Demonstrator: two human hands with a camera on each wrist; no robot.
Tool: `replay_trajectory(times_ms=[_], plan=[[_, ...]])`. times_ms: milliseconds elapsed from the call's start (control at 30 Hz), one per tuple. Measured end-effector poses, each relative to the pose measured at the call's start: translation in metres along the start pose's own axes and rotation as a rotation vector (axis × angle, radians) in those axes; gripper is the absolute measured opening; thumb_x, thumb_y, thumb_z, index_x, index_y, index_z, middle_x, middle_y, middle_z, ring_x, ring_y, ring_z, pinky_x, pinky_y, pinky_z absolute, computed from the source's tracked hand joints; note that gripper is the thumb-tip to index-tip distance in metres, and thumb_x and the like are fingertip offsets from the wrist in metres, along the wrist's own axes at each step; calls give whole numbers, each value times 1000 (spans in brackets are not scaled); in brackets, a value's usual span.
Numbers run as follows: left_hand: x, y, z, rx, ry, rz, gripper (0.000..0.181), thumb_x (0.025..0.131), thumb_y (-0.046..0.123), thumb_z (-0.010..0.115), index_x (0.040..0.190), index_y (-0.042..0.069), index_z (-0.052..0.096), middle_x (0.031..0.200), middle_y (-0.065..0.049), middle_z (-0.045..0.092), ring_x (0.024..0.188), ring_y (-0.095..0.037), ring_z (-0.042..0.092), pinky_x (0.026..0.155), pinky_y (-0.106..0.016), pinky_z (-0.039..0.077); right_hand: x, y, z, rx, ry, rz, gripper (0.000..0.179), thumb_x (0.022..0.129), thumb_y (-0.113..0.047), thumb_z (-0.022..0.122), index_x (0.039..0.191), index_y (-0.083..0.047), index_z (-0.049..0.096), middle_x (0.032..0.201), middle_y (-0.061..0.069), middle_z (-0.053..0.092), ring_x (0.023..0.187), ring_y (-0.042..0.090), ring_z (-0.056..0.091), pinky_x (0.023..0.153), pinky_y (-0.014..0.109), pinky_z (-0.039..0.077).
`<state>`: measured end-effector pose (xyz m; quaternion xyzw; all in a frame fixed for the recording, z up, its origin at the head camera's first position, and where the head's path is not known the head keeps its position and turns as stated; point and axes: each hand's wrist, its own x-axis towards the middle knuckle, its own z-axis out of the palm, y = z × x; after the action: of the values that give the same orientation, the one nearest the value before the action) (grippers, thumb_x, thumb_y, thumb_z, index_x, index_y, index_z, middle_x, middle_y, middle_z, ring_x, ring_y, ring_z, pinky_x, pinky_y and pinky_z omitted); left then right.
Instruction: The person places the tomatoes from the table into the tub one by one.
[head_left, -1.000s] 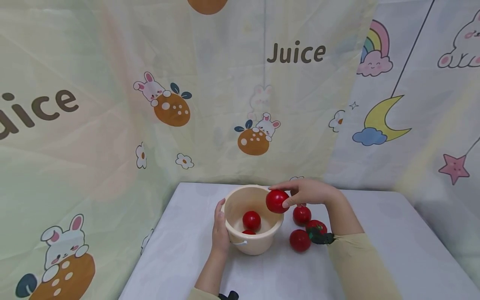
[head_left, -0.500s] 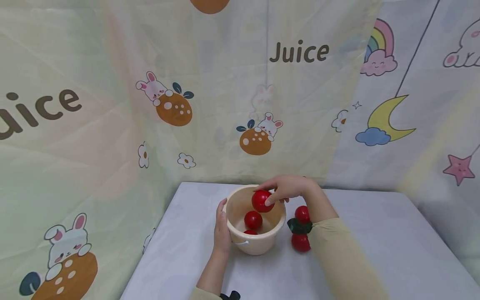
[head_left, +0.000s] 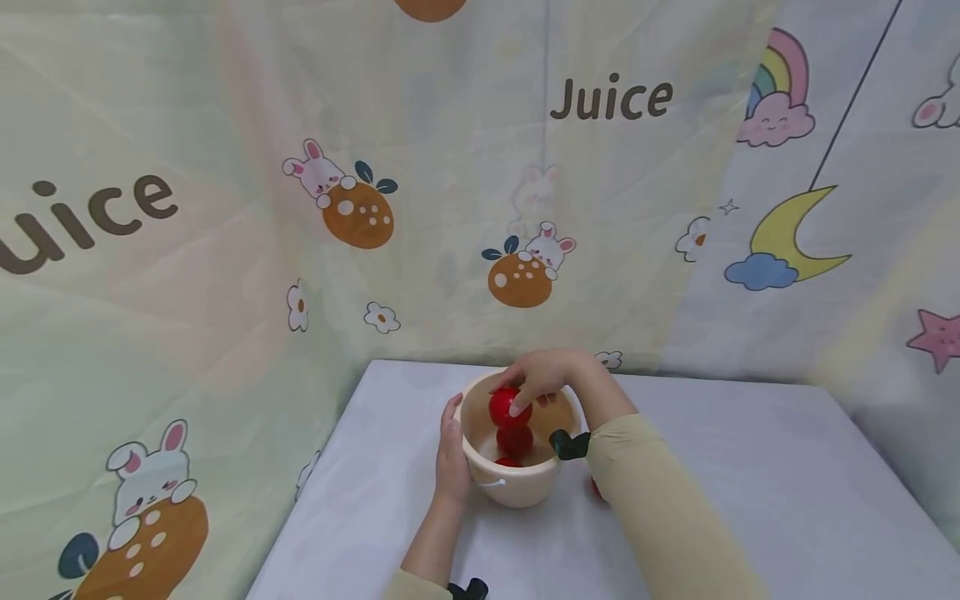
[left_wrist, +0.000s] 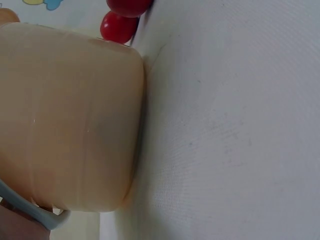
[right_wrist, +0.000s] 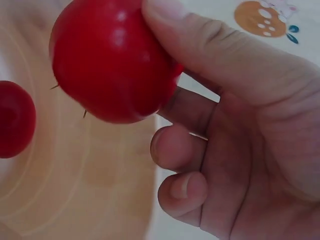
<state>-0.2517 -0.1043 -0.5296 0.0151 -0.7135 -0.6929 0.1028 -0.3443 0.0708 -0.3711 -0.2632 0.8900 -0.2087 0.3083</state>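
A cream bucket (head_left: 519, 487) with a light grey handle (left_wrist: 30, 207) stands on the table. My left hand (head_left: 452, 457) lies against its left side, fingers fairly straight along the wall. Over the bucket's mouth, my right hand (head_left: 542, 375) pinches a shiny red tomato (head_left: 508, 407) between thumb and fingers. In the right wrist view the held tomato (right_wrist: 110, 60) shows thin stem tips at its lower left, and the ring and little fingers curl free of it. Inside the bucket lie a red tomato (head_left: 515, 439) and, partly hidden by the front rim, another tomato (head_left: 509, 461).
Right of the bucket a tomato (head_left: 597, 490) shows mostly hidden behind the right sleeve (head_left: 637, 467). The left wrist view shows two tomatoes, one nearer (left_wrist: 128, 5) and one farther (left_wrist: 118, 27), beyond the bucket. A printed curtain (head_left: 435, 167) rises behind the white table (head_left: 750, 467).
My right hand has carried the tomato leftward and in over the bucket, above the tomatoes there. The right forearm now covers most tomatoes on the table. My left hand stays at the bucket.
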Motion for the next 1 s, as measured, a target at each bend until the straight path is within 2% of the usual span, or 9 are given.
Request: replay_trajectory(times_ms=[200,400,500,633,700,833,1000], plan=[[-2,10,-1,-3,-10,-31,36,98,46,24,134,50,27,144,16,31,137,-17,28,107,-55,30,15,-4,4,-43,-53,16,49,68,-33,79,113,-37,62,100,-3,61,83,25,58,67,36,54],[-11,25,1,11,-20,-5,37,99,41,23,135,47,28,146,11,31,137,-20,27,106,-56,30,33,0,13,-28,-136,21,46,66,-32,80,109,-37,63,102,-2,59,88,25,57,68,36,54],[-6,14,2,4,-19,-8,36,99,43,22,134,49,29,145,13,31,137,-19,27,106,-56,29,39,1,16,-13,-194,22,45,67,-29,80,109,-35,63,104,-1,58,90,25,56,68,36,54],[1,-1,3,5,-4,-10,40,97,52,21,136,47,28,144,17,31,137,-16,27,107,-57,28,44,3,20,-45,-238,-7,43,70,-27,78,110,-37,63,105,-2,58,87,25,57,63,34,54],[1,-3,4,10,3,6,43,95,54,21,137,45,28,144,17,31,137,-16,28,107,-58,28,46,3,21,-56,-237,-10,41,72,-27,76,110,-38,63,104,-2,58,84,24,57,61,33,53],[2,-4,4,10,12,32,43,95,55,22,136,46,28,143,17,32,137,-15,27,107,-57,27,47,4,23,9,-191,26,39,75,-24,74,111,-35,63,102,-2,60,83,25,56,62,34,53],[1,-2,0,16,12,6,40,95,53,24,135,49,27,142,20,33,137,-12,27,108,-55,27,43,3,24,110,-127,78,36,76,-25,73,110,-35,64,101,1,63,79,26,55,60,32,49]])
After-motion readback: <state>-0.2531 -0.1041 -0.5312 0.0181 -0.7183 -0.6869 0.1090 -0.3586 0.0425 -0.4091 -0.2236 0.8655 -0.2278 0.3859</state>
